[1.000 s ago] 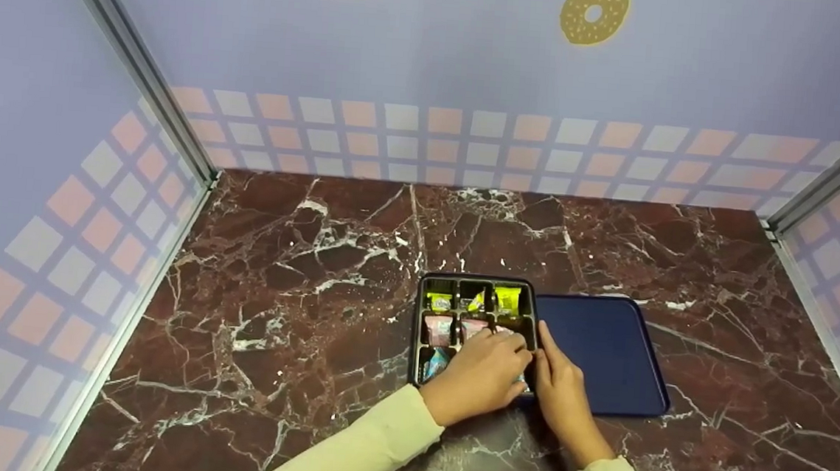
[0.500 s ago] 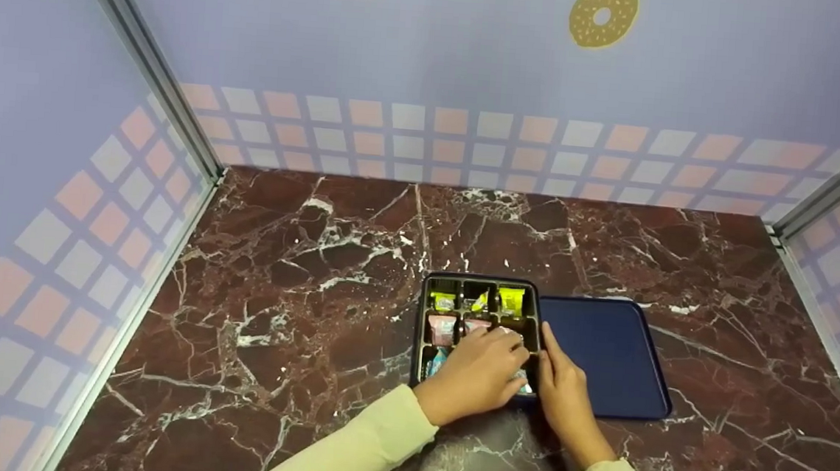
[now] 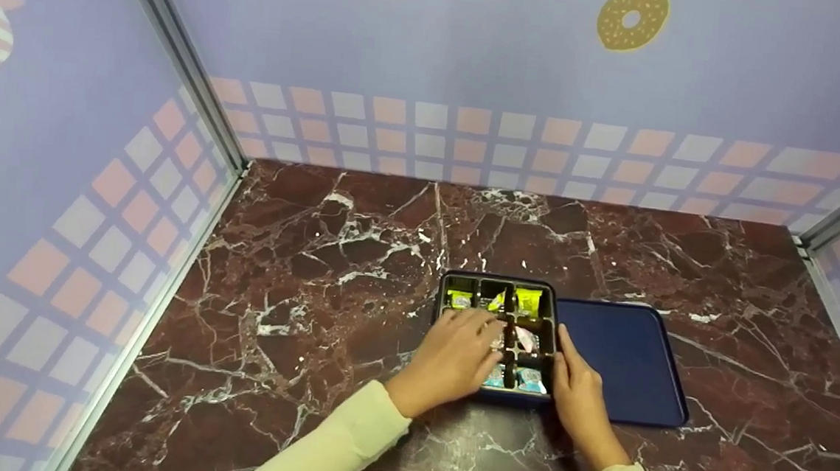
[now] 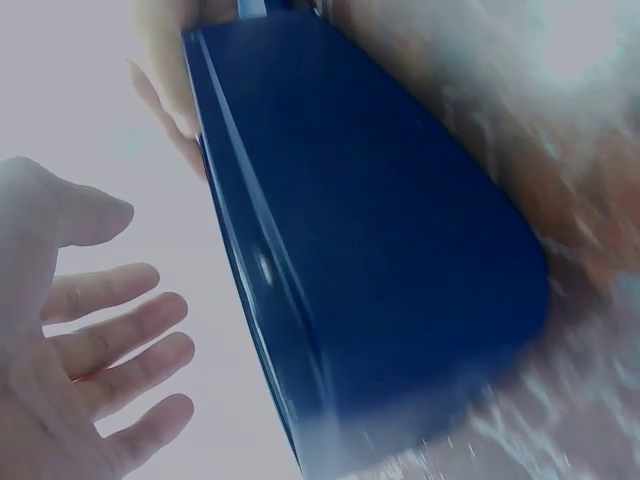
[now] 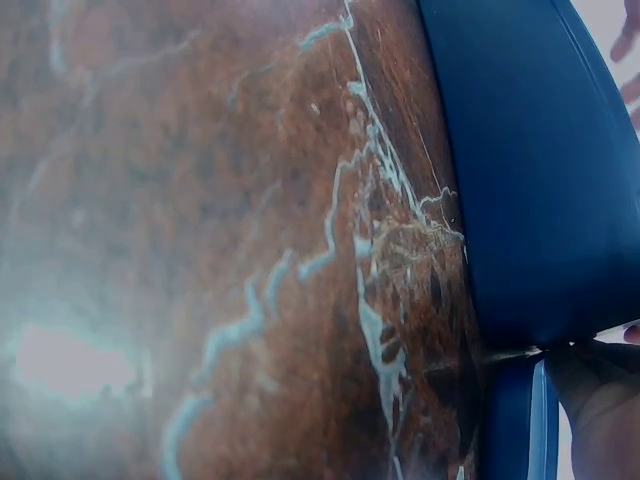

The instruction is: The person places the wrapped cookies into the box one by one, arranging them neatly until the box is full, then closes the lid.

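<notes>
A dark blue box (image 3: 494, 394) with a black divided insert sits on the marble table. Yellow-green wrapped candies (image 3: 528, 301) lie in its far row, a pink wrapped candy (image 3: 526, 339) in the middle row's right compartment, and blue wrapped candies (image 3: 530, 380) in the near row. Over the left compartments hovers my left hand (image 3: 448, 356), covering part of the box. In the left wrist view this left hand (image 4: 100, 340) has spread, slightly bent fingers with nothing between them. My right hand (image 3: 581, 394) rests along the box's right side, fingers extended against the wall.
To the right of the box lies a flat dark blue lid (image 3: 625, 364), close beside it and partly behind my right hand. Patterned panels (image 3: 427, 140) enclose the marble tabletop (image 3: 315, 258) at the back and both sides.
My left hand has moved left from the box's right compartments to the left ones, uncovering the pink candy in the middle row. My right hand stays at the box's side. The head view has shifted slightly.
</notes>
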`<action>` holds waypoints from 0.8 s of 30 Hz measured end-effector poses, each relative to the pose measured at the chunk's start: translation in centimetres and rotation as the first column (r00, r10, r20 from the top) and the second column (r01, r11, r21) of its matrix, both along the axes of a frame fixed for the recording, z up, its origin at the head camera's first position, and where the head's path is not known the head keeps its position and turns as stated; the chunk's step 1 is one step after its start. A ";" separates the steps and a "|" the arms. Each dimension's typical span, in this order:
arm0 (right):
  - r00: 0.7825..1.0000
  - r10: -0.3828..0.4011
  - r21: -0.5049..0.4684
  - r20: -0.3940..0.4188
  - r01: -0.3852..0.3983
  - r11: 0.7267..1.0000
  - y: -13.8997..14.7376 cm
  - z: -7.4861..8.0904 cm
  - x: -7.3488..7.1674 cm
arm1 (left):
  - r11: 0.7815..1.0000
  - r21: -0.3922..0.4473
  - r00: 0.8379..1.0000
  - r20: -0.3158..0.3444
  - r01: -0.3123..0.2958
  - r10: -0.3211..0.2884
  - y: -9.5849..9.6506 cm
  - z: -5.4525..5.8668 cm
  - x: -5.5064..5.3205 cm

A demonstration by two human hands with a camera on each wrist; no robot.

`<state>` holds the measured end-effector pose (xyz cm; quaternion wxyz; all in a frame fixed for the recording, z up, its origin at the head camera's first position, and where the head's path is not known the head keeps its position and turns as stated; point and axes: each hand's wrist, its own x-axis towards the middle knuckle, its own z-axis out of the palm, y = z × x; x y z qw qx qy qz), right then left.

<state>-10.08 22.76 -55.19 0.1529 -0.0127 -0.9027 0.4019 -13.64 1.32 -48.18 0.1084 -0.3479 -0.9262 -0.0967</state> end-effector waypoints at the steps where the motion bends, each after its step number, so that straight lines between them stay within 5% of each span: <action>1: 1.000 -0.005 -0.001 0.000 0.005 1.000 0.1 0.0 0.0 | 1.000 0.010 1.000 0.003 -0.010 0.010 -0.3 0.1 -0.2; 10: 1.000 -0.008 -0.006 0.027 0.008 1.000 0.2 0.1 0.0 | 0.992 0.024 0.992 0.031 -0.124 0.123 -2.4 0.6 -1.2; 24: 1.000 0.002 -0.006 0.020 -0.002 1.000 0.1 0.0 -0.1 | 0.990 -0.007 0.989 0.046 -0.141 0.141 -2.5 0.6 -1.9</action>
